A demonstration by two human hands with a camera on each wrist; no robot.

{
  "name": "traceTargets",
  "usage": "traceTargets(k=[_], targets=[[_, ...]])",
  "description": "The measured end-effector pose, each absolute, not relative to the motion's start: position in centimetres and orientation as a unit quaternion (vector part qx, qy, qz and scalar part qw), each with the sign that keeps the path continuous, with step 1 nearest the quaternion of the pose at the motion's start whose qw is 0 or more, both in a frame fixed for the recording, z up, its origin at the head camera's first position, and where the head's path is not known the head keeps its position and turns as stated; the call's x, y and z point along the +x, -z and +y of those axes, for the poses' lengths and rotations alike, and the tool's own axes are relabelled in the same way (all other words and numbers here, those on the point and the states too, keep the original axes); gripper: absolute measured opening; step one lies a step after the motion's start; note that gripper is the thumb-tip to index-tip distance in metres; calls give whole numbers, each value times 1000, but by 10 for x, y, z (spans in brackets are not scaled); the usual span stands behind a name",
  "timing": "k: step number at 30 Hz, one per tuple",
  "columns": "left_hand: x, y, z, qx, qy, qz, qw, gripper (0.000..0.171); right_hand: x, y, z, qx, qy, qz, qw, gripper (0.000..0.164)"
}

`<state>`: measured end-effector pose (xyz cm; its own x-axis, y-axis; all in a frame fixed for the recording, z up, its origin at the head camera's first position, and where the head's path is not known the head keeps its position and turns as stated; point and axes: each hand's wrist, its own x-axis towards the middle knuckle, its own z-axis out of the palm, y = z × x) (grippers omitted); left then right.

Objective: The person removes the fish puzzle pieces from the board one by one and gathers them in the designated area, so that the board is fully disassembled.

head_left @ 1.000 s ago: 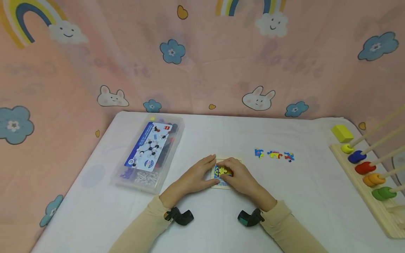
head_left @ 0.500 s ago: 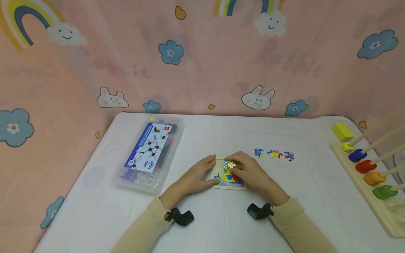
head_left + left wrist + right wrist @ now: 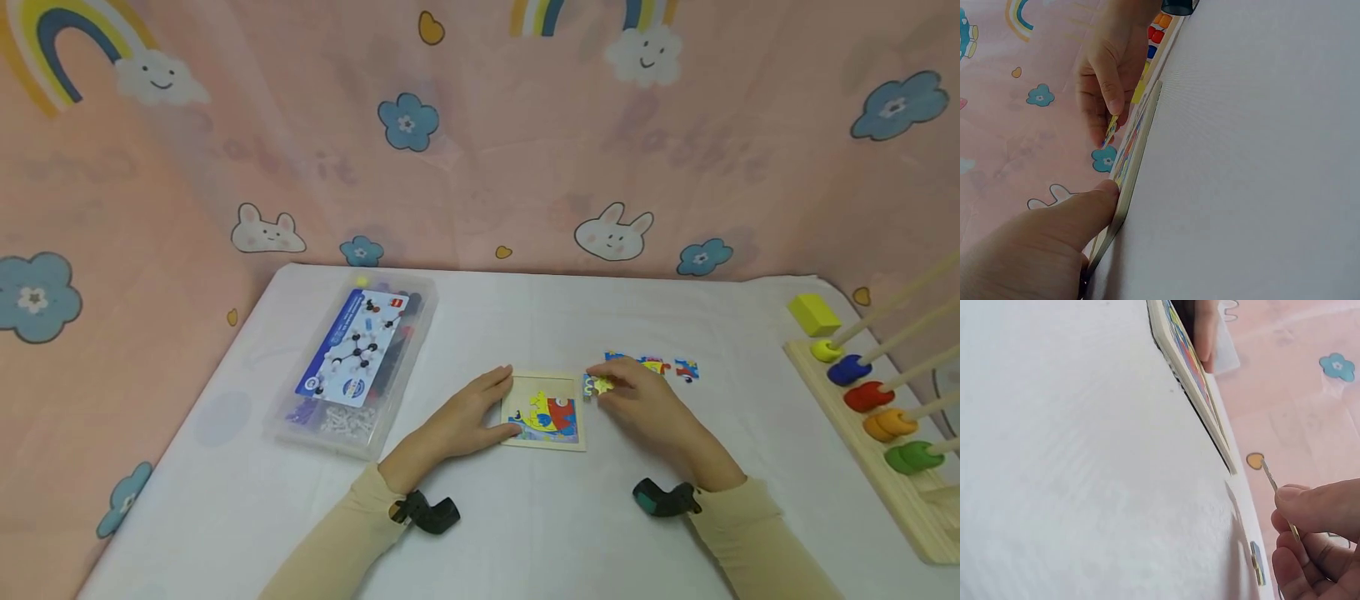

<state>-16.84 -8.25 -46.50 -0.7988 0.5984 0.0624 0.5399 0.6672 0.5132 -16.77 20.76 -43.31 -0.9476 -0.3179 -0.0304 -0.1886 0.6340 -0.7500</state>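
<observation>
My left hand [image 3: 471, 417] holds the left side of a small wooden puzzle tray [image 3: 546, 447], thumb near its front corner and fingers along the far left. Puzzle pieces [image 3: 553, 418] in yellow, red and blue fill the tray's lower part; bare wood shows along its top. Just right of the tray, my right hand [image 3: 652, 408] pinches a blue and yellow puzzle piece [image 3: 598, 385] between thumb and fingers. In the right wrist view this thin piece [image 3: 1280, 497] is edge-on, raised off the table. Behind the right hand lie loose puzzle pieces [image 3: 686, 370], partly covered by it.
A clear plastic case [image 3: 408, 367] with a molecule-picture label stands at the left. On the right are a wooden bead rack [image 3: 862, 450] with coloured beads on rods and a yellow block [image 3: 813, 315]. A pink printed cloth [image 3: 487, 167] hangs behind the table.
My right hand has lifted the blue and yellow puzzle piece out over the tray and carried it right, past the tray's edge. The left hand has stayed in place.
</observation>
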Motion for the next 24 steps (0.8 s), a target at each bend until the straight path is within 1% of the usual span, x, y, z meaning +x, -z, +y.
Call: traceTargets(k=[9,16,24], targets=[[-168,465,-83,310,-264,912,59,78,-163,446,234,-131,372,918,30,34],[-168,463,-83,304,-267,912,65,78,-162,459,235,-122,371,920,0,31],[-167,461,-81,304,-267,912,65,78,-161,460,234,-139,345,928,-32,31]])
